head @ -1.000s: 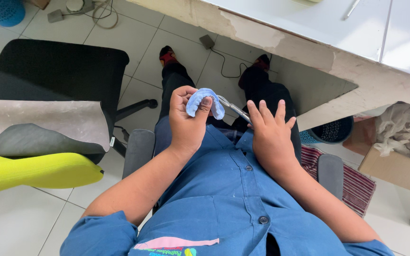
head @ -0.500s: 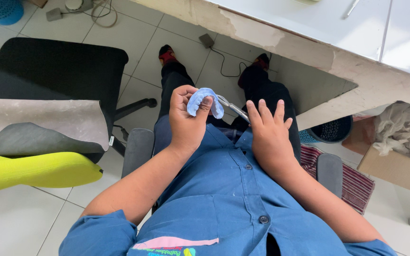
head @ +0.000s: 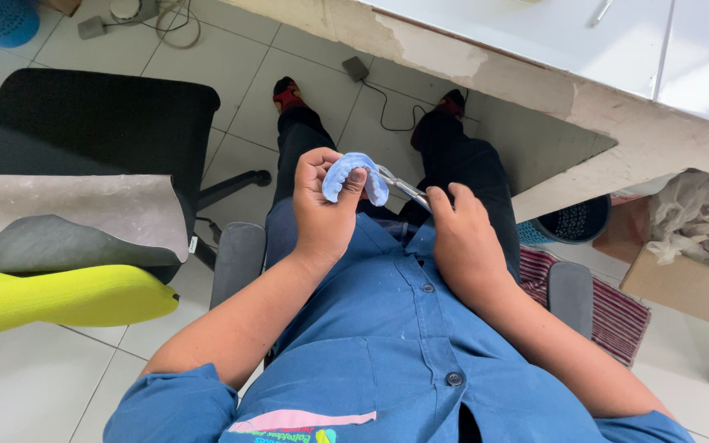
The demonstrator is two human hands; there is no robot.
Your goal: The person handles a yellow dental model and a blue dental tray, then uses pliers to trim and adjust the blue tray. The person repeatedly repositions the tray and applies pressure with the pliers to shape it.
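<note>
The right hand (head: 461, 238) has curled its fingers around the metal tool (head: 402, 187).

Black office chair (head: 92, 123) sitting at ten o'clock, yellow-green chair (head: 51, 299) lying at eight; cardboard box (head: 683, 287) resting at three; worktable (head: 584, 90) spanning at one

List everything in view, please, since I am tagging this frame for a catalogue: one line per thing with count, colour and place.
Arch-shaped cast: one, light blue, in left hand.
Metal tool: one, silver, in right hand, tip by the cast.
Office chair: one, black, left.
Yellow-green chair: one, lower left.
Bench: one, white top, upper right.
Cardboard box: one, brown, right.
Striped mat: one, red, right floor.
Left hand: one.
Right hand: one.
</note>
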